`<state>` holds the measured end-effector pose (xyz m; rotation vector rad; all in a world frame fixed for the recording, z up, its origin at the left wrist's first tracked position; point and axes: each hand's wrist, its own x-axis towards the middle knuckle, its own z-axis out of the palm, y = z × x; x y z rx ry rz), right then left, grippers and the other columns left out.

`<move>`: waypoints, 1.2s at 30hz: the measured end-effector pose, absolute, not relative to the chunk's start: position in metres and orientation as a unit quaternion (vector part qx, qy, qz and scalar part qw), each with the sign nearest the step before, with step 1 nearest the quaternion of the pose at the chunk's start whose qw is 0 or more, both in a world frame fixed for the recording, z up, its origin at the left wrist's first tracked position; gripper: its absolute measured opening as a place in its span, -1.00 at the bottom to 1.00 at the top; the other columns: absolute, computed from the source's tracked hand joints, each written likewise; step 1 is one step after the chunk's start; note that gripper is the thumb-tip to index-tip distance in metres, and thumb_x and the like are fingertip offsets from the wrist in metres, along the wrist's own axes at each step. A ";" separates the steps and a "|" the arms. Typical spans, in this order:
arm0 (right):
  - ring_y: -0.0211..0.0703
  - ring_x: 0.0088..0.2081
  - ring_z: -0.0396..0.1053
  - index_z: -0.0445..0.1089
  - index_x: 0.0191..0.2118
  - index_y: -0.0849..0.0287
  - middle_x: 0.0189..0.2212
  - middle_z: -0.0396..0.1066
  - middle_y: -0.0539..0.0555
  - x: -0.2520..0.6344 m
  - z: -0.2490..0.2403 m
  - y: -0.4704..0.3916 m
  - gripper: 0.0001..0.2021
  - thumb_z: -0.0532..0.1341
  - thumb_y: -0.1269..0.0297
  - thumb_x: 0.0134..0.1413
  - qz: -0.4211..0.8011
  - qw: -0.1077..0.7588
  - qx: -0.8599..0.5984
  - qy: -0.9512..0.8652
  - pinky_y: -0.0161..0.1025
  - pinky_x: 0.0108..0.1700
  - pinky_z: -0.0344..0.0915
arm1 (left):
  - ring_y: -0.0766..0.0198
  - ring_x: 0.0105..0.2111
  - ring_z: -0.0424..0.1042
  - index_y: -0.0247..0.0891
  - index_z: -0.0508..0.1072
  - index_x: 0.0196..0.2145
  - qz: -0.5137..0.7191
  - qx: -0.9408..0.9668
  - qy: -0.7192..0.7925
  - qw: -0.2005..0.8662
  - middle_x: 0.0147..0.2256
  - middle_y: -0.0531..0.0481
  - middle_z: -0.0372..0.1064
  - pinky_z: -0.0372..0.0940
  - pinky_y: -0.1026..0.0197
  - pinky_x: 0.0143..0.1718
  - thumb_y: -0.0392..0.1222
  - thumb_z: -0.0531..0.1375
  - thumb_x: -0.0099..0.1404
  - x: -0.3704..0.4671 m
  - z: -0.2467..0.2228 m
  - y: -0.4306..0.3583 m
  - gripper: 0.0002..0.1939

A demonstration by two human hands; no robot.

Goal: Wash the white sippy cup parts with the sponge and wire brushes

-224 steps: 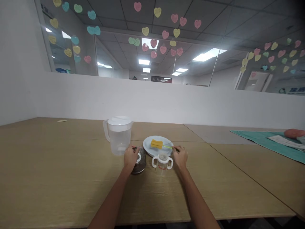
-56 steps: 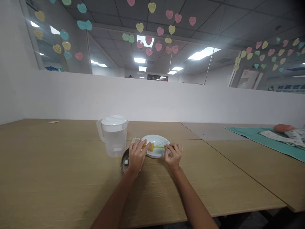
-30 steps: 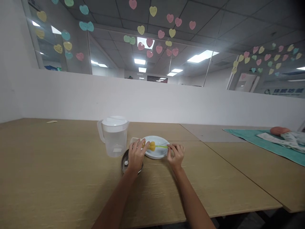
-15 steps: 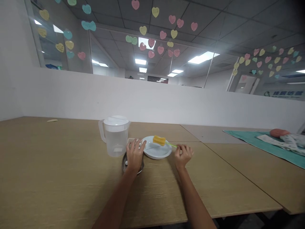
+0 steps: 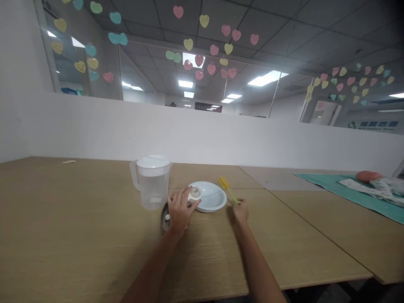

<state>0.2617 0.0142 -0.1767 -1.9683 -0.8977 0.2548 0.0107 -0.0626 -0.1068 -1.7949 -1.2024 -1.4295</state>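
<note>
My left hand [image 5: 180, 209] is closed on a small white container [image 5: 195, 193] with a round opening, tilted over the left edge of a white plate [image 5: 210, 208]. Beneath that hand lies a dark, shiny dish [image 5: 164, 219] with a small white piece in it, mostly covered by the hand. My right hand [image 5: 241, 211] grips the thin green handle of a yellow sponge brush [image 5: 224, 182]. The brush head points up and to the left, above the plate's right edge.
A clear lidded pitcher [image 5: 153, 185] stands left of the plate. On the far right, a teal cloth [image 5: 311, 179] bears a reddish object [image 5: 368, 176] and patterned fabric. A flat, pale piece [image 5: 69, 161] lies at the far left near the white wall.
The brush has moved right, away from above the plate's middle, and now tilts more upright. My left hand has lifted the white container into view over the plate's left edge.
</note>
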 end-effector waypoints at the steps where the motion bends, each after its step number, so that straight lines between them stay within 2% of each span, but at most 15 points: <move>1: -0.21 -0.25 0.36 0.29 -0.07 0.23 -0.20 0.36 0.08 0.260 -0.175 0.013 -0.72 0.11 0.17 0.18 0.112 0.449 -0.800 -0.382 -0.14 -0.20 0.34 | 0.10 -0.16 0.40 -0.29 0.36 -0.05 -0.541 -0.680 -0.412 0.274 -0.14 -0.19 0.44 0.15 0.07 -0.09 0.02 0.17 0.20 0.014 -0.107 -0.065 -0.57; 5: -0.20 -0.26 0.37 0.31 -0.10 0.24 -0.24 0.39 0.08 0.252 -0.169 0.008 -0.72 0.13 0.17 0.15 0.124 0.409 -0.791 -0.439 -0.16 -0.20 0.32 | 0.11 -0.17 0.42 -0.33 0.32 -0.05 -0.550 -0.754 -0.266 0.242 -0.19 -0.21 0.45 0.22 0.09 -0.11 0.08 0.18 0.16 0.030 -0.113 -0.079 -0.49; 8: -0.14 -0.25 0.39 0.33 -0.12 0.26 -0.27 0.43 0.13 0.248 -0.165 0.005 -0.74 0.16 0.28 0.05 0.121 0.389 -0.786 -0.465 -0.23 -0.24 0.27 | 0.12 -0.16 0.43 -0.33 0.28 -0.01 -0.522 -0.807 -0.209 0.181 -0.18 -0.21 0.45 0.28 0.12 -0.10 0.13 0.14 0.17 0.042 -0.119 -0.088 -0.44; 11: -0.09 -0.24 0.41 0.36 -0.16 0.23 -0.28 0.46 0.16 0.245 -0.163 0.004 -0.72 0.14 0.34 -0.06 0.116 0.375 -0.784 -0.480 -0.27 -0.31 0.23 | 0.12 -0.08 0.39 -0.35 0.19 0.08 -0.484 -0.841 -0.219 0.097 -0.10 -0.24 0.40 0.29 0.14 -0.06 0.11 0.12 0.20 0.048 -0.126 -0.092 -0.38; 16: -0.04 -0.31 0.42 0.41 -0.31 0.19 -0.37 0.48 0.15 0.243 -0.159 0.002 -0.77 0.14 0.24 -0.14 0.113 0.356 -0.782 -0.499 -0.27 -0.39 0.19 | 0.10 0.01 0.33 -0.32 -0.01 0.20 -0.428 -0.863 -0.265 -0.044 0.05 -0.26 0.27 0.26 0.11 0.01 0.13 0.09 0.22 0.048 -0.134 -0.090 -0.27; 22: -0.01 -0.32 0.42 0.43 -0.40 0.19 -0.40 0.48 0.18 0.243 -0.157 -0.001 -0.79 0.12 0.24 -0.17 0.117 0.340 -0.777 -0.517 -0.25 -0.38 0.19 | 0.09 0.02 0.31 -0.26 -0.02 0.20 -0.396 -0.864 -0.281 -0.129 0.02 -0.21 0.30 0.22 0.08 0.04 0.12 0.15 0.17 0.048 -0.134 -0.089 -0.24; 26: 0.02 -0.32 0.42 0.45 -0.43 0.22 -0.42 0.48 0.22 0.244 -0.157 -0.003 -0.78 0.09 0.26 -0.14 0.118 0.354 -0.769 -0.519 -0.24 -0.37 0.19 | 0.12 0.01 0.32 -0.24 -0.03 0.20 -0.392 -0.863 -0.282 -0.146 0.02 -0.19 0.31 0.23 0.13 0.02 0.11 0.18 0.15 0.048 -0.133 -0.089 -0.22; 29: 0.02 -0.30 0.42 0.45 -0.38 0.23 -0.38 0.48 0.24 0.244 -0.156 -0.003 -0.75 0.05 0.26 -0.07 0.112 0.387 -0.760 -0.510 -0.22 -0.35 0.20 | 0.12 0.00 0.33 -0.24 -0.03 0.20 -0.387 -0.862 -0.291 -0.153 0.01 -0.18 0.32 0.24 0.13 0.00 0.12 0.18 0.14 0.048 -0.134 -0.088 -0.21; 33: -0.08 -0.31 0.42 0.43 -0.29 0.23 -0.34 0.48 0.20 0.242 -0.157 0.002 -0.67 0.00 0.15 0.04 0.129 0.447 -0.716 -0.520 -0.28 -0.32 0.23 | 0.14 -0.01 0.33 -0.22 -0.04 0.20 -0.378 -0.858 -0.300 -0.178 0.00 -0.16 0.33 0.23 0.14 0.00 0.12 0.20 0.12 0.048 -0.134 -0.087 -0.19; 36: -0.14 -0.38 0.42 0.42 -0.25 0.26 -0.39 0.49 0.15 0.240 -0.159 0.007 -0.63 0.06 0.08 0.00 0.160 0.481 -0.676 -0.535 -0.32 -0.37 0.25 | 0.14 -0.02 0.34 -0.20 -0.05 0.20 -0.377 -0.854 -0.303 -0.194 -0.01 -0.14 0.33 0.24 0.15 -0.02 0.12 0.19 0.13 0.048 -0.132 -0.087 -0.20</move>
